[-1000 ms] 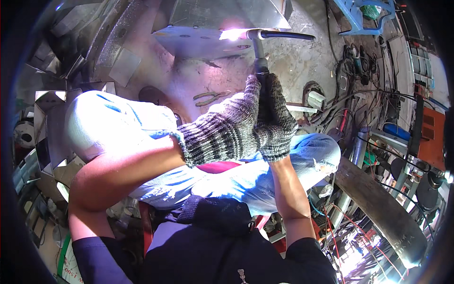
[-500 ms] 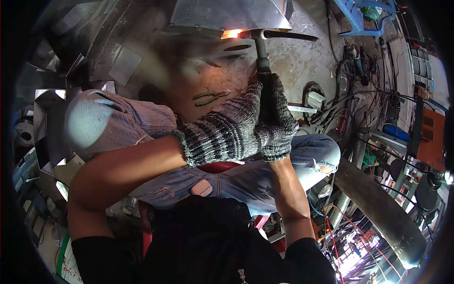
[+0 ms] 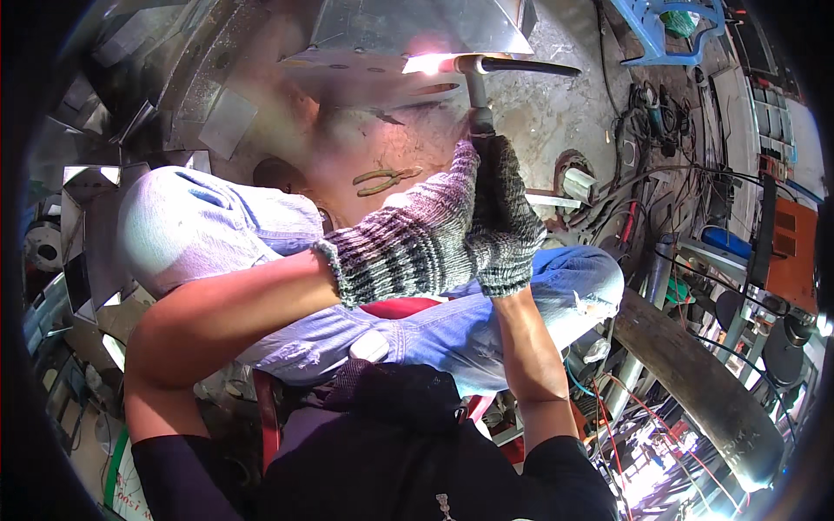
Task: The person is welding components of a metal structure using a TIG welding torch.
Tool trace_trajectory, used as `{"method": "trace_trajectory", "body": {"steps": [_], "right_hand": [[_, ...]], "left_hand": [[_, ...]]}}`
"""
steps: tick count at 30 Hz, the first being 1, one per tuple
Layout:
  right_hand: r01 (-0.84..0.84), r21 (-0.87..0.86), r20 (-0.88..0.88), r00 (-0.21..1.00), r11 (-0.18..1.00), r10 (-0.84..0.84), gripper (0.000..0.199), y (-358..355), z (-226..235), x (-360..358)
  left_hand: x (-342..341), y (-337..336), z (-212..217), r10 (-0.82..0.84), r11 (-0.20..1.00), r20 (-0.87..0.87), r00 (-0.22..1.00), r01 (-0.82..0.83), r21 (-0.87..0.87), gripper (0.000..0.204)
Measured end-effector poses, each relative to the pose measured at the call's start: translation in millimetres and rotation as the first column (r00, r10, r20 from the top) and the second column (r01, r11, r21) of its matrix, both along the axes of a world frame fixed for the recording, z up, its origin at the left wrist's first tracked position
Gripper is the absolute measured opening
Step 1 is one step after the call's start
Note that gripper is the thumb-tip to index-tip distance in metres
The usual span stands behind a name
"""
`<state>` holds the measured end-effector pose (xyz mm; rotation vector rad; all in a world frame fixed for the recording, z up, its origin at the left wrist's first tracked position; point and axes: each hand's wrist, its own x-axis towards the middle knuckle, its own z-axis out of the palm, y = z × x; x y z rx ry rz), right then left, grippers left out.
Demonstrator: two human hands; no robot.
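Both my hands wear grey-and-black striped knit gloves and come together at the handle of a TIG welding torch (image 3: 477,97). My left hand (image 3: 434,217) is closed on the handle from the left, its fingertips reaching near the torch neck. From the right, my right hand (image 3: 514,213) is wrapped around the same handle; the grip between the palms is partly hidden. The torch's nozzle points left, with a bright white-pink arc glow at its tip, at the lower edge of a shiny sheet-metal piece (image 3: 417,26). A long black back cap extends to the right.
Pliers (image 3: 385,181) lie on the floor beyond my knees. A blue plastic chair (image 3: 673,30) stands at the far right, near tangled cables (image 3: 660,122) and an orange box-shaped machine (image 3: 791,252). Metal offcuts (image 3: 229,122) lie left; a large pipe (image 3: 695,391) lies right.
The orange glow at the torch tip has turned into a brighter white-pink arc, lighting my gloves and jeans more strongly. The torch and both hands have barely moved.
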<state>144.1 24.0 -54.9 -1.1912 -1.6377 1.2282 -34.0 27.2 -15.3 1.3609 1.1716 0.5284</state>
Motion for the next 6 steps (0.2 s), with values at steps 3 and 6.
{"method": "trace_trajectory", "body": {"steps": [3, 6], "right_hand": [[0.026, 0.088, 0.299, 0.953, 0.996, -0.051, 0.092, -2, 1, 4], [0.045, -0.013, 0.071, 0.996, 0.999, -0.044, 0.082, -1, -5, 2]], "left_hand": [[-9, -6, 18, -0.039, 0.994, -0.147, 0.988, 0.054, 0.095, 0.094], [-10, 3, 27, -0.096, 0.995, -0.174, 0.98, 0.1, 0.014, 0.099]]}}
